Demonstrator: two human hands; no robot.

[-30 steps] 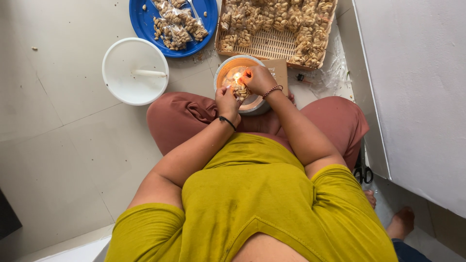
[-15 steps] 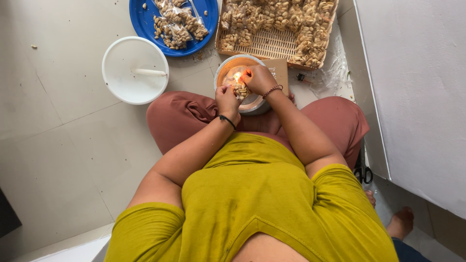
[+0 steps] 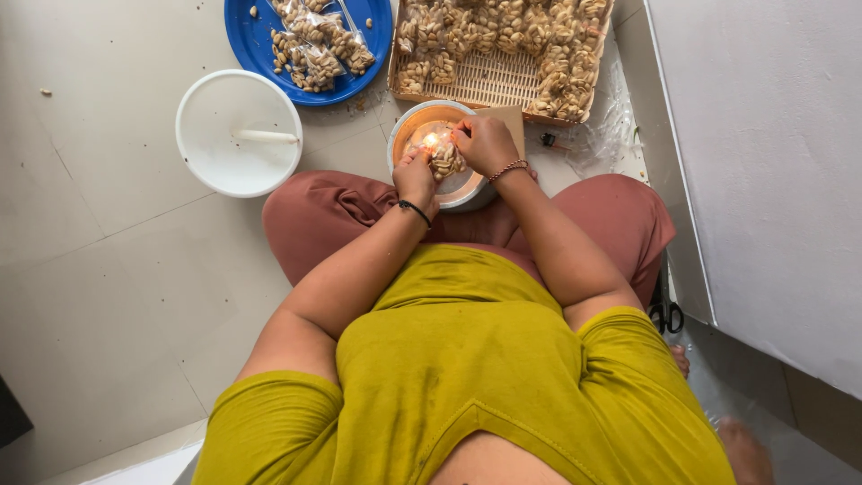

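Holding one small nut packet (image 3: 445, 160) between both hands, left hand (image 3: 416, 176) and right hand (image 3: 485, 144), over the candle bowl (image 3: 406, 135); I count sealed packets on the blue plate (image 3: 260, 40) beyond, many left in the tray (image 3: 489, 85).

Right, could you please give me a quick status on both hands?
Left hand and right hand pinch a small nut packet together. Candle flame beside it, in the bowl. Nothing blocking.

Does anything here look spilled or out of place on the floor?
A few loose nuts lie on the blue plate outside the small packets, and one stray bit sits alone on the floor tiles, far left. Otherwise nothing stands out.
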